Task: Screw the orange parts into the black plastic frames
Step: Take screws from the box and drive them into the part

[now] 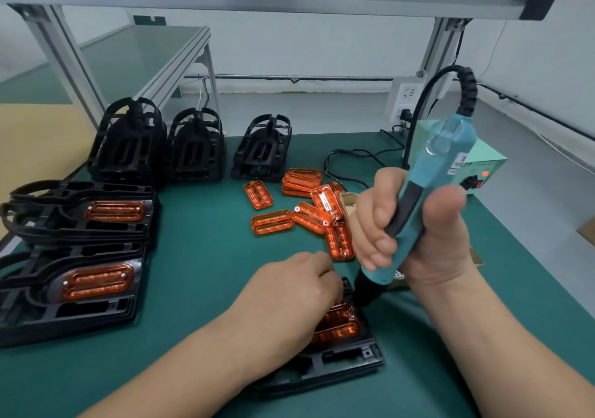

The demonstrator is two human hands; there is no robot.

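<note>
Head view: the right hand (418, 234) grips a teal electric screwdriver (447, 156), its bit down at an orange part (341, 324) seated in a black frame (347, 359) near the front edge of the table (199, 288). The left hand (289, 292) rests curled on that part; whether it pinches anything is hidden.

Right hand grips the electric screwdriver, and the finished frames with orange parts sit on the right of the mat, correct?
Not quite. The right hand does grip the electric screwdriver, but the finished frames with orange parts sit on the left of the mat, as the head view shows.
</note>
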